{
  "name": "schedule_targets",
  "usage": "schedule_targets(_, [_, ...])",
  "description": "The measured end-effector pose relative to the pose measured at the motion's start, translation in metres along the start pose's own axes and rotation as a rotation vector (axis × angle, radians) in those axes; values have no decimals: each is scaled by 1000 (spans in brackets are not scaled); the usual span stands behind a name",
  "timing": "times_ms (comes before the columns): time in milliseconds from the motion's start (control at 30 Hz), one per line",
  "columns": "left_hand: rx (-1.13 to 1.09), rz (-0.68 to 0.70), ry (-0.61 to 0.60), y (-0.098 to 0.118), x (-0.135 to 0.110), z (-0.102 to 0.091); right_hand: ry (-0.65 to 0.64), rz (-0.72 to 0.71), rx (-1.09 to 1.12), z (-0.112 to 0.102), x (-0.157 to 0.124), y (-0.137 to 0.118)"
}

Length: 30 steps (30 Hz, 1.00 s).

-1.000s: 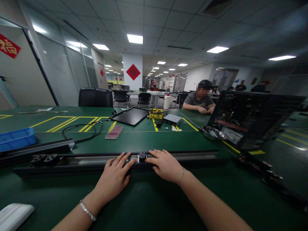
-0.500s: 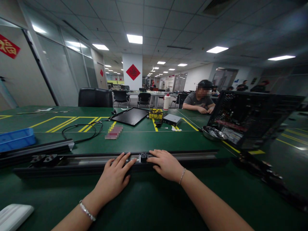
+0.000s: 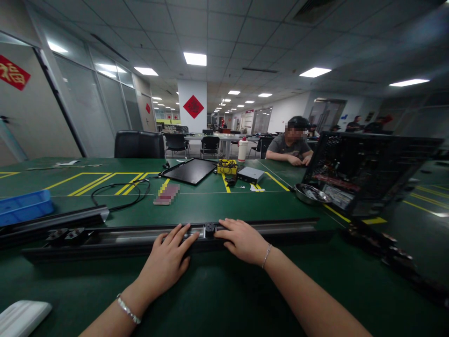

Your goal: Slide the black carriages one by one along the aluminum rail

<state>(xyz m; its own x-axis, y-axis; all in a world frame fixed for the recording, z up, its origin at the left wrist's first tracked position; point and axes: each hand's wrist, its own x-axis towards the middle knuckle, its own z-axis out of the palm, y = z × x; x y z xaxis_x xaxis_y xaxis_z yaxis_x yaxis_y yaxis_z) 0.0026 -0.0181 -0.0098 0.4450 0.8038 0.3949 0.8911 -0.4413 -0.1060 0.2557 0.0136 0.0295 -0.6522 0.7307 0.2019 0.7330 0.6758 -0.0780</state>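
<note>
A long black rail [image 3: 115,241] with a silvery inner track lies across the green table in front of me. My left hand [image 3: 168,262] rests on it left of the middle, fingers spread over the track. On the other side of a small black block [image 3: 209,228] seated in the track is my right hand [image 3: 242,241], its fingers stretched out over the rail and close to the block. Neither hand grips anything that I can see. Two dark blocks [image 3: 66,235] with metal tops sit at the rail's left end.
Left are a blue tray [image 3: 26,206], a second black rail [image 3: 70,222] and a looped cable [image 3: 140,196]. Farther back lie a black panel [image 3: 191,171] and a grey box [image 3: 250,174]. Right stand a metal bowl [image 3: 312,199] and an open computer case [image 3: 368,173]. A person [image 3: 289,150] sits across.
Both hands stay in the same place on the rail, with the block between them. Only the camera's view has shifted slightly.
</note>
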Motion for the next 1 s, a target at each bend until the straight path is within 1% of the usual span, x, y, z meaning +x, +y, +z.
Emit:
schedule_targets(333, [5,-2,-14,0,1,-2,20,-33,8,-1,0,3])
schedule_targets(600, [-7,2,13,0,0,-1,42,-49,29,1,-1,6])
schedule_targets(1000, [1,2,-6,-1,0,0,59,-64,65,2,-1,9])
